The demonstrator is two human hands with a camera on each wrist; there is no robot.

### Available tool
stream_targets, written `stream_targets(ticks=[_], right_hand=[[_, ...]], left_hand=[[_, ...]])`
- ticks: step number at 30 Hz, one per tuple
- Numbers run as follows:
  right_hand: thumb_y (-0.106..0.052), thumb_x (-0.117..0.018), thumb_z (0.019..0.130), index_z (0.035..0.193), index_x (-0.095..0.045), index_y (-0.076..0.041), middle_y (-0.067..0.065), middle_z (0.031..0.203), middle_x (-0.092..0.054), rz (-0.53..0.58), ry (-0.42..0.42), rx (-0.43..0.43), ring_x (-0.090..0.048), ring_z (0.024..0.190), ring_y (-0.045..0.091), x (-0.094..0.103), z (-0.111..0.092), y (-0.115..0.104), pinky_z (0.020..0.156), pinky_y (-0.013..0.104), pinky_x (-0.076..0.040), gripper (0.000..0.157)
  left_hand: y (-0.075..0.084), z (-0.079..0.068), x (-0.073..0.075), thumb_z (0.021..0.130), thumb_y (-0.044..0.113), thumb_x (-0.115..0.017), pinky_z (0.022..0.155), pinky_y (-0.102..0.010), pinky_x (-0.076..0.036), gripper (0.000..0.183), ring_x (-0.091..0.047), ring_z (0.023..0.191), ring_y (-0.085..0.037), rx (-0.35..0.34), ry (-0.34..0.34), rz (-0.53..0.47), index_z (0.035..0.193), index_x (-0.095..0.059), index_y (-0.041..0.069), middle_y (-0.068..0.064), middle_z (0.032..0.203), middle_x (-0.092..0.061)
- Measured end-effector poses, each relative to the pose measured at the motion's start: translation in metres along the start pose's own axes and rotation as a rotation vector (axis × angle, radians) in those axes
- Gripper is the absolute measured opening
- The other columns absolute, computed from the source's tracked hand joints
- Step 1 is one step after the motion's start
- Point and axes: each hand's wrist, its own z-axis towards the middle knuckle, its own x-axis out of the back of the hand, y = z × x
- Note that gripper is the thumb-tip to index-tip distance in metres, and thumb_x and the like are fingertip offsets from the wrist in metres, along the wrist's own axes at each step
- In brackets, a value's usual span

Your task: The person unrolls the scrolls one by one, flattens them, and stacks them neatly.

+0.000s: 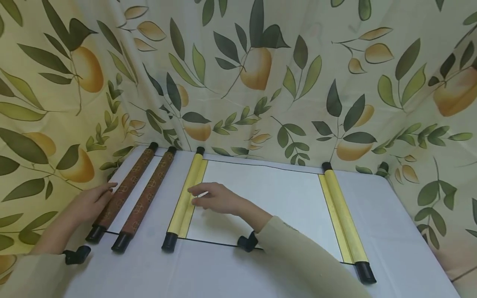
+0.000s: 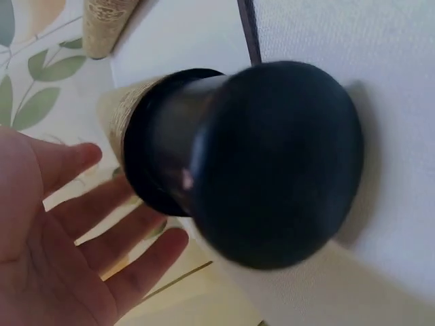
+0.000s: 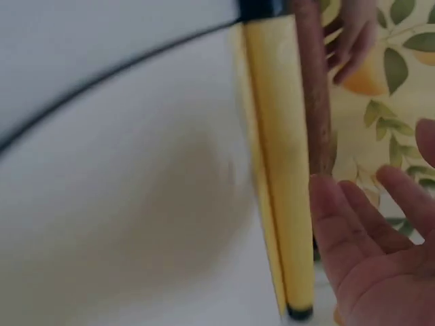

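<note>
A brown patterned scroll [image 1: 118, 200] with black end knobs lies at the left in the head view, a narrow white strip showing between its two rollers. Beside its outer roller is my left hand [image 1: 87, 203], fingers loosely extended; in the left wrist view that hand [image 2: 61, 238] is below a large black knob [image 2: 279, 163]. A second scroll with yellow rollers [image 1: 185, 194] lies spread out, its white sheet [image 1: 261, 198] flat between them. My right hand [image 1: 218, 198] hovers at the left yellow roller, fingers relaxed and gripping nothing; whether it touches is unclear.
Both scrolls lie on a white-covered table [image 1: 387, 215]. A curtain [image 1: 238, 116] printed with leaves and fruit hangs behind and beside it. A black wrist device [image 1: 247, 242] sits near my right sleeve, another [image 1: 77, 255] by the left.
</note>
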Motion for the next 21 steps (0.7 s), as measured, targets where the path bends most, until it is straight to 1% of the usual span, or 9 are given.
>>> stream_targets(ticks=[2, 5, 8, 10, 12, 14, 17, 19, 21], right_hand=[[-0.026, -0.058, 0.102, 0.146, -0.05, -0.012, 0.014, 0.143, -0.054, 0.205, -0.005, -0.014, -0.062, 0.121, 0.031, -0.013, 0.017, -0.004, 0.093, 0.036, -0.055, 0.047], [-0.024, -0.058, 0.101, 0.148, -0.048, -0.014, 0.014, 0.145, -0.05, 0.486, -0.01, -0.083, -0.057, 0.127, 0.035, -0.031, 0.038, -0.01, 0.097, 0.038, -0.053, 0.049], [-0.023, -0.058, 0.101, 0.15, -0.044, -0.015, 0.011, 0.15, -0.046, 0.704, -0.011, -0.175, -0.048, 0.135, 0.038, -0.046, 0.055, -0.019, 0.105, 0.042, -0.048, 0.051], [-0.022, -0.058, 0.101, 0.152, -0.041, -0.015, 0.011, 0.153, -0.041, 0.799, -0.008, -0.232, -0.041, 0.14, 0.041, -0.055, 0.064, -0.024, 0.11, 0.046, -0.042, 0.055], [-0.022, -0.058, 0.1, 0.154, -0.037, -0.015, 0.013, 0.157, -0.035, 0.856, -0.005, -0.273, -0.034, 0.143, 0.043, -0.062, 0.069, -0.027, 0.113, 0.049, -0.037, 0.058], [-0.022, -0.057, 0.101, 0.156, -0.034, -0.014, 0.018, 0.16, -0.027, 0.888, -0.002, -0.296, -0.029, 0.145, 0.044, -0.069, 0.074, -0.029, 0.115, 0.051, -0.034, 0.061], [-0.024, -0.059, 0.1, 0.156, -0.033, -0.015, 0.024, 0.161, -0.021, 0.916, 0.014, -0.312, -0.027, 0.146, 0.044, -0.077, 0.082, -0.03, 0.116, 0.05, -0.033, 0.062], [-0.022, -0.059, 0.099, 0.156, -0.034, -0.014, 0.028, 0.16, -0.018, 0.947, 0.028, -0.313, -0.026, 0.146, 0.045, -0.082, 0.086, -0.031, 0.116, 0.051, -0.032, 0.062], [-0.021, -0.059, 0.099, 0.155, -0.035, -0.014, 0.024, 0.161, -0.019, 0.977, 0.021, -0.313, -0.024, 0.146, 0.045, -0.088, 0.091, -0.033, 0.117, 0.052, -0.03, 0.061]], left_hand=[[-0.002, 0.001, -0.003, 0.104, 0.007, -0.043, 0.086, -0.062, -0.048, 0.033, -0.06, 0.108, -0.051, -0.012, 0.021, -0.008, 0.13, -0.056, -0.009, -0.034, 0.121, -0.062], [-0.003, 0.005, -0.008, 0.102, 0.003, -0.049, 0.08, -0.055, -0.051, 0.026, -0.065, 0.099, -0.043, -0.048, 0.073, 0.003, 0.123, -0.062, -0.006, -0.028, 0.114, -0.067], [-0.003, 0.011, -0.01, 0.1, 0.004, -0.054, 0.074, -0.048, -0.052, 0.022, -0.066, 0.093, -0.038, -0.054, 0.07, -0.019, 0.12, -0.064, -0.003, -0.024, 0.11, -0.069], [-0.002, 0.015, -0.01, 0.099, 0.006, -0.058, 0.073, -0.047, -0.053, 0.023, -0.066, 0.093, -0.037, -0.044, 0.044, -0.059, 0.12, -0.063, -0.001, -0.024, 0.111, -0.069], [0.0, 0.017, -0.01, 0.099, 0.01, -0.061, 0.075, -0.049, -0.055, 0.027, -0.066, 0.096, -0.041, -0.021, 0.006, -0.11, 0.124, -0.061, -0.001, -0.026, 0.114, -0.067], [0.002, 0.02, -0.01, 0.099, 0.013, -0.062, 0.076, -0.051, -0.056, 0.035, -0.066, 0.099, -0.044, 0.008, -0.025, -0.145, 0.131, -0.056, -0.001, -0.029, 0.117, -0.064], [0.008, 0.024, -0.009, 0.099, 0.019, -0.064, 0.075, -0.05, -0.056, 0.05, -0.065, 0.101, -0.048, 0.062, -0.08, -0.203, 0.141, -0.047, -0.001, -0.033, 0.119, -0.062], [0.012, 0.027, -0.009, 0.098, 0.021, -0.064, 0.075, -0.048, -0.056, 0.056, -0.064, 0.104, -0.048, 0.08, -0.129, -0.239, 0.144, -0.042, -0.002, -0.035, 0.119, -0.061], [0.016, 0.03, -0.008, 0.098, 0.024, -0.066, 0.077, -0.048, -0.056, 0.062, -0.062, 0.107, -0.049, 0.106, -0.189, -0.269, 0.146, -0.038, -0.003, -0.037, 0.12, -0.06]])
